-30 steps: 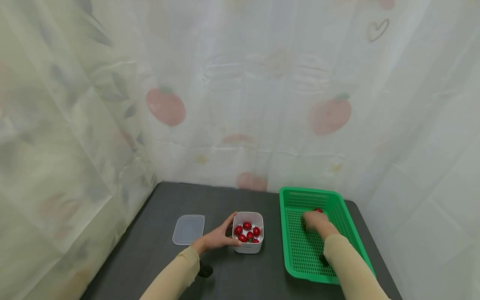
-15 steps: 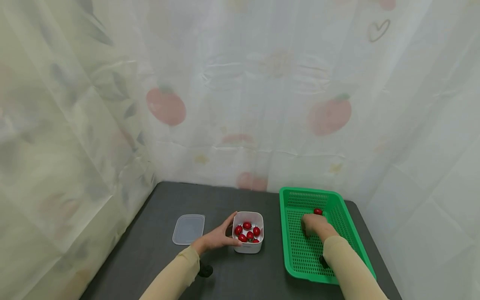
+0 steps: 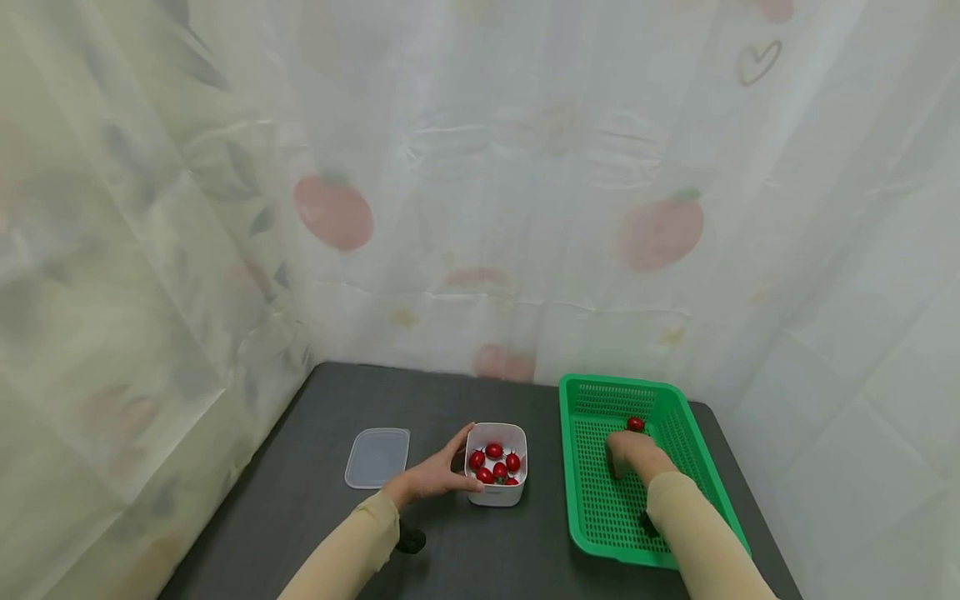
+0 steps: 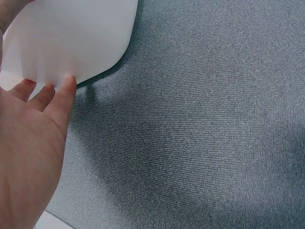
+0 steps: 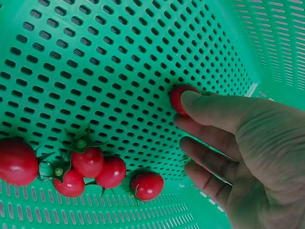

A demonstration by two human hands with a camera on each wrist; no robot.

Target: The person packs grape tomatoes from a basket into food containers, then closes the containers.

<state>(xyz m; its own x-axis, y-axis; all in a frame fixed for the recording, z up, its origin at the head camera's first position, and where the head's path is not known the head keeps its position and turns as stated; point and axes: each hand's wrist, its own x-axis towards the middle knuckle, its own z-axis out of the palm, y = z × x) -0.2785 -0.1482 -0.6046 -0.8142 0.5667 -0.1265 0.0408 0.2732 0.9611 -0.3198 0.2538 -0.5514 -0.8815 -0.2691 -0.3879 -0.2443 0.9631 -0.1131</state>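
My left hand (image 3: 433, 479) grips the white square container (image 3: 497, 497) at its left side, thumb by the near rim and fingers at the far side. Several cherry tomatoes (image 3: 493, 451) with green stalks lie in that container. Inside the green basket, my right hand (image 3: 633, 452) reaches down to the floor. Seen from the right wrist, its thumb and index finger pinch a cherry tomato (image 5: 179, 99), while the other fingers stay loosely bent. Several more cherry tomatoes (image 5: 89, 163) lie along the basket wall in that view.
The green perforated basket (image 3: 572, 500) stands at the right of the dark table (image 3: 480, 550). A translucent lid (image 3: 377, 459) lies flat left of the container. One cherry tomato (image 3: 635, 424) shows beyond the right hand. Patterned curtains (image 3: 487, 208) hang behind and beside the table.
The right hand has shifted slightly within the basket, and the tomato beyond it shows more fully. The left hand and the white container have stayed in place.
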